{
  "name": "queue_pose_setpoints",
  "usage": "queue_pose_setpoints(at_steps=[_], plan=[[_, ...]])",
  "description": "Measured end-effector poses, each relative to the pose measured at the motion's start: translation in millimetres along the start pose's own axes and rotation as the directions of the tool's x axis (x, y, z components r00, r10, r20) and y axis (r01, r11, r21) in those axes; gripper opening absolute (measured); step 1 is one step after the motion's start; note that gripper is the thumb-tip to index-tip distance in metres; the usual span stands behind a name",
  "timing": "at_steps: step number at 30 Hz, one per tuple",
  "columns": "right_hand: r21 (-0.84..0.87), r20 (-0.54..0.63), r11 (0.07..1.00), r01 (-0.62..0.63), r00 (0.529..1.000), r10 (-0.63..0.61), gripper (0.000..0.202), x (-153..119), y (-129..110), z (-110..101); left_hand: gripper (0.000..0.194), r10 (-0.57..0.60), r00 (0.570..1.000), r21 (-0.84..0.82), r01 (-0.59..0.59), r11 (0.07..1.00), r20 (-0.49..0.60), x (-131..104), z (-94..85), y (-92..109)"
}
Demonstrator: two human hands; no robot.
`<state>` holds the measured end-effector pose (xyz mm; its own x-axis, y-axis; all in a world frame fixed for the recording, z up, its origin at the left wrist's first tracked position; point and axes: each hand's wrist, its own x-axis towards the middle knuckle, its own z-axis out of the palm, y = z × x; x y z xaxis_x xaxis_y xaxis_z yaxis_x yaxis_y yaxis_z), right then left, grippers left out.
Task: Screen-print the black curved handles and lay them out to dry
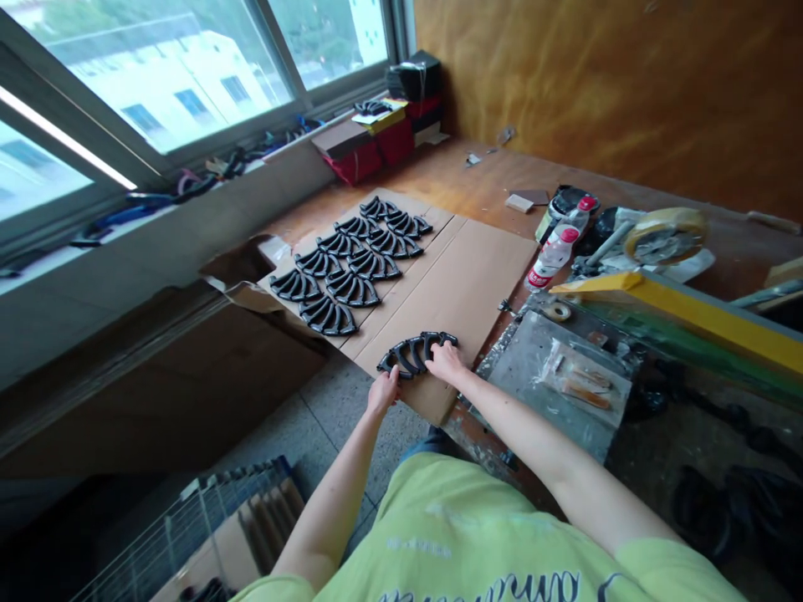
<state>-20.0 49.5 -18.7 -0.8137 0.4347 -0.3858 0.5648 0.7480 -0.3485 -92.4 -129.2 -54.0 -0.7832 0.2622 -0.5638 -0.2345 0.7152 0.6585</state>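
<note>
Left hand pinches left end of curved black piece, lower center of frame; right hand, nearly closed, grips right part. Similar pieces cover cardboard left of center.

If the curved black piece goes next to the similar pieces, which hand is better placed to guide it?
Probably the left hand: it holds the end of the curved black piece nearer the similar pieces; the right hand is farther from them.

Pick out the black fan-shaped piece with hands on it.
The lone black fan-shaped piece at the near end of the cardboard, between the left hand and right hand. The other pieces lie grouped farther left, untouched.
</note>
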Motion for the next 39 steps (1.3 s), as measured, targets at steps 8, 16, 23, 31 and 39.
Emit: queue_pose_setpoints(at_steps=[8,16,23,31,39], plan=[[-0.051,-0.022,0.997,-0.061,0.998,0.06,0.037,2,12,-6,0.035,0.265,0.923,0.16,-0.227,0.961,-0.278,-31,11.6,-3],[0.012,0.021,0.998,0.067,0.998,-0.067,0.032,1,9,-1,0.054,0.374,0.905,0.394,-0.274,0.877,-0.204,-27,37.1,22],[0.046,0.028,0.997,0.066,0.997,-0.067,0.025,2,7,-2,0.053,0.325,0.934,0.47,-0.222,0.854,-0.148,-17,36.2,31],[0.152,-0.251,0.987,-0.047,0.964,0.085,0.022,48,16,-24,0.05,0.526,0.845,0.517,-0.41,0.751,-0.095,49,40.0,97],[0.216,-0.456,0.941,-0.26,0.825,0.333,0.026,186,77,-107,0.045,0.74,0.661,0.46,-0.7,0.546,0.129,194,88.6,261]])
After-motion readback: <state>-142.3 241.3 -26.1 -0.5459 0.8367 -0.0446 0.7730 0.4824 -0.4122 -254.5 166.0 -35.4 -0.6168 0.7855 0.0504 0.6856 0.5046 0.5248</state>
